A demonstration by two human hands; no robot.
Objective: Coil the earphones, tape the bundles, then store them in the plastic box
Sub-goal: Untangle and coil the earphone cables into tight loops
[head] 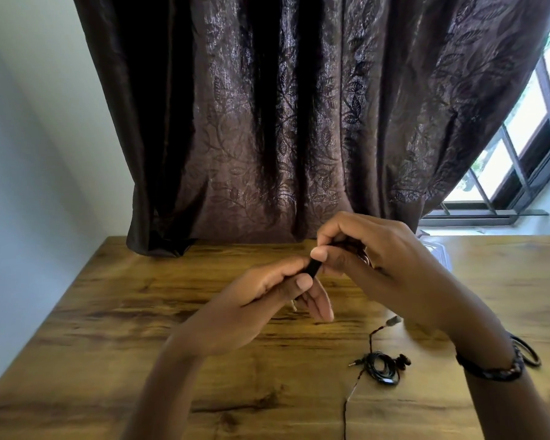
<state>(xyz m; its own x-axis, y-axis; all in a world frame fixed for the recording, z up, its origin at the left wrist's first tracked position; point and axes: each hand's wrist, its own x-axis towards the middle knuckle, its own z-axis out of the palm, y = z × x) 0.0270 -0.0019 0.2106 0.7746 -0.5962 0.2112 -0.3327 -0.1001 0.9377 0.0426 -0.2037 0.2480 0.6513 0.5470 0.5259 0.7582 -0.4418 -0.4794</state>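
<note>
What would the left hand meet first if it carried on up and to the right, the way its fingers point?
The left hand would almost at once meet the right hand, whose thumb already pinches the same black strip. Depth is unclear, but they look nearly touching.

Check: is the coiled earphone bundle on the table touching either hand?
No. The coiled earphone bundle lies on the table, apart from both the left hand and right hand.

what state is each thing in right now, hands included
left hand: raised above the table, pinching a black strip
right hand: raised, closed on the strip's other end
black strip: held between both hands, probably tape
coiled earphones: bundled, lying on the table, plug sticking out left
wooden table: bearing the earphones
curtain: drawn, hanging to the table's far edge
</note>
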